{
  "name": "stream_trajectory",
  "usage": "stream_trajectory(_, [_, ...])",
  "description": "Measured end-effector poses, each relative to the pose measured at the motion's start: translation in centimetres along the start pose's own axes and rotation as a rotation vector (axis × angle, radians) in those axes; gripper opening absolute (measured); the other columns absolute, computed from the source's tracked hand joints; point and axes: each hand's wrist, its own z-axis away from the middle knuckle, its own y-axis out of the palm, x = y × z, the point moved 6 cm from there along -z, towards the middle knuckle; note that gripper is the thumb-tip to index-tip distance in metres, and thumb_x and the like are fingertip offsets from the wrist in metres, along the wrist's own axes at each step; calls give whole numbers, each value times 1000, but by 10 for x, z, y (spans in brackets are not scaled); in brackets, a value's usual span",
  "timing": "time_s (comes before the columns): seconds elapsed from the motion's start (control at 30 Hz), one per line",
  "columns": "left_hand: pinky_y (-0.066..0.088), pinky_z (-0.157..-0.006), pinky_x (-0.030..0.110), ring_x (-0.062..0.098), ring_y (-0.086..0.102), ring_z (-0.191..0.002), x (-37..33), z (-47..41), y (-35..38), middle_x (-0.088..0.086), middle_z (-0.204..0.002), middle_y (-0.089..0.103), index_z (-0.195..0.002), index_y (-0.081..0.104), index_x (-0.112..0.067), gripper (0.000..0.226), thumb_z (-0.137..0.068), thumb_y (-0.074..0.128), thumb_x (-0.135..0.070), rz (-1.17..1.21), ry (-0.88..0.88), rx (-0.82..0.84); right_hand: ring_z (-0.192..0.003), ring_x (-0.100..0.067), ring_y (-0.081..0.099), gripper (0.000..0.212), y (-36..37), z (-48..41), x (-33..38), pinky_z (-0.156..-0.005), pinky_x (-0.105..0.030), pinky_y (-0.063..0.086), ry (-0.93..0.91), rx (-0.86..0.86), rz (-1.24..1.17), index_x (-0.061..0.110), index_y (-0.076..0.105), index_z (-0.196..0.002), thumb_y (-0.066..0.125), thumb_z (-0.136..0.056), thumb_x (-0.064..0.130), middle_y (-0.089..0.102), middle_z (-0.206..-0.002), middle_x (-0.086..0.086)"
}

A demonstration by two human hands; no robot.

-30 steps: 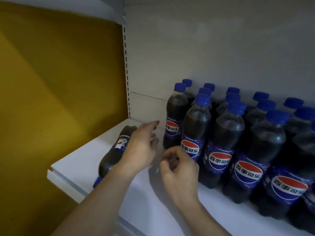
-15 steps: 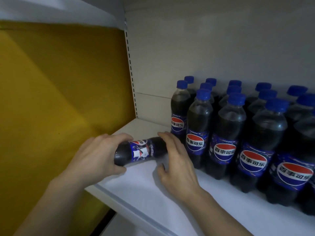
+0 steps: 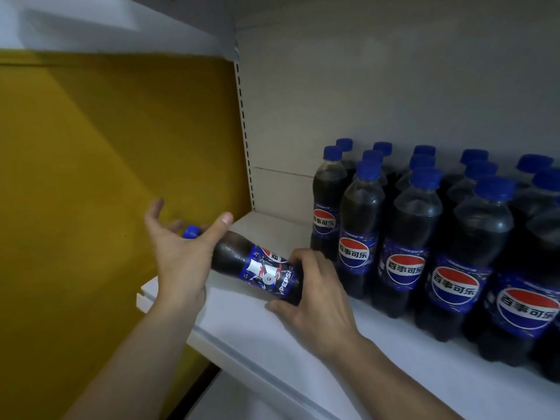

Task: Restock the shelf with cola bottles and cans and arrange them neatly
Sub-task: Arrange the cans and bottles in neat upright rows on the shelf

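White laminate shelf board (image 3: 242, 322), beige back panel (image 3: 363, 101) with a slotted upright, and a mustard-yellow wall (image 3: 106, 147) off the left end. The right part of the board is packed with standing bottles (image 3: 418, 237): clear plastic, dark cola, blue caps, red-white-blue labels, several rows deep. The left end is bare. One clear plastic cola bottle (image 3: 257, 265) with a blue Pepsi label is held over that bare stretch. It is tilted, with its blue screw cap (image 3: 191, 231) pointing left and far and its base near and right. Cannot tell whether the base touches the board. The right hand (image 3: 315, 295) wraps the base, fingers curled round it. The left hand (image 3: 178, 262) cradles the neck end, thumb laid across the shoulder and the other fingers spread straight past the cap, not closed on it. Likely step: standing it up beside the leftmost file. Risks: the left hold is loose, so the neck could slide off the palm as the bottle swings upright. The base is just beside the nearest standing bottles, and a wide swing could topple them. Set down crooked, it would spoil the row.
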Motion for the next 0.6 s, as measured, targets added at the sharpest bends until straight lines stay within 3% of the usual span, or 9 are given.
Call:
stream_trajectory(0.07, [54,-67,23,16,65,-98,6,-2,5,9,-136,51,-146,34,-34,105,-57,89,-35,185,-113,2,-108,-11,42,79,2,1,1,-86,-28,44,18,-42,-12,40,35,-122,88,-64,42,39,-117,17])
stream_trajectory(0.17, [61,-78,42,24,71,-95,18,7,24,10,-125,62,-143,40,-25,102,-53,87,-42,229,-262,98,-116,-12,44,94,4,0,-5,-97,-29,46,76,-85,-71,41,33,-135,92,-61,36,37,-125,14])
stream_trajectory(0.23, [62,-68,42,21,74,-84,22,14,34,10,-110,69,-130,49,-17,82,-62,87,-41,276,-325,122,-117,-13,47,89,1,0,-9,-99,-32,48,88,-101,-64,40,41,-135,91,-61,35,36,-125,14])
stream_trajectory(0.3, [59,-64,35,17,72,-76,20,14,37,8,-103,68,-122,54,-18,60,-72,86,-31,317,-279,80,-115,-14,50,80,-1,0,-10,-97,-32,50,82,-94,-72,39,46,-134,86,-65,35,36,-124,14])
stream_trajectory(0.37, [59,-73,37,22,72,-88,12,10,41,8,-107,70,-120,60,-24,50,-76,84,-22,330,-197,73,-118,-14,50,77,1,2,-5,-99,-31,49,66,-45,-139,38,41,-141,75,-72,31,38,-129,14])
stream_trajectory(0.43, [59,-86,42,27,70,-97,1,5,53,8,-104,72,-112,67,-26,43,-75,85,-16,318,-67,172,-130,-15,46,82,3,2,-1,-107,-34,45,61,12,-197,34,31,-150,64,-75,25,41,-142,13])
stream_trajectory(0.53, [56,-92,41,23,68,-108,-4,8,78,-1,-107,73,-104,69,-39,44,-69,86,-18,311,62,337,-128,-14,52,77,-6,0,-6,-103,-35,47,119,-48,-197,35,34,-148,65,-79,25,54,-140,12])
stream_trajectory(0.6, [55,-93,35,16,65,-116,6,16,96,-11,-118,69,-112,61,-50,58,-70,89,-21,170,108,440,-115,-16,61,72,-16,0,-11,-90,-35,52,183,-98,-88,36,38,-139,74,-76,40,62,-128,13])
